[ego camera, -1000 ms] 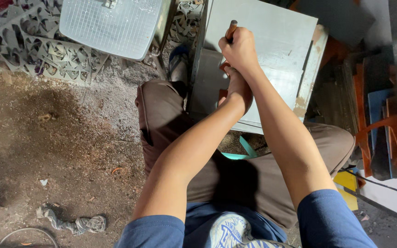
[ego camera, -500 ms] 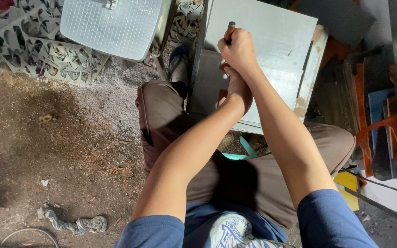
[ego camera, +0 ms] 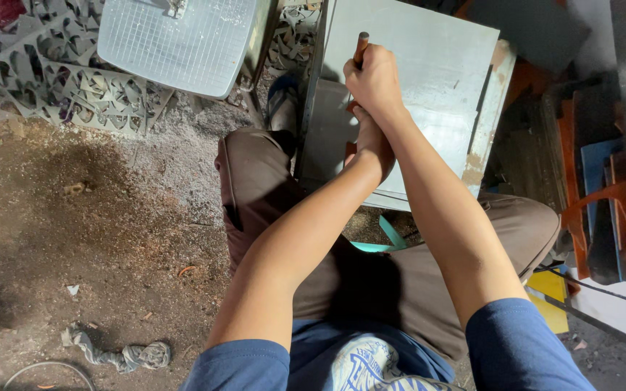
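A wooden-handled tool (ego camera: 361,48) stands nearly upright over the grey panel (ego camera: 429,80), near its left edge. The right hand (ego camera: 375,81) is wrapped in a fist around the handle, whose dark top pokes out above the knuckles. The left hand (ego camera: 373,141) sits just beneath it, curled tight around the lower shaft; the tool's tip is hidden. The panel leans against the person's brown-trousered knees (ego camera: 255,181). Off its left edge lie a white gridded board (ego camera: 179,40) and carved fretwork pieces (ego camera: 59,87) on the sawdust-covered floor (ego camera: 96,232).
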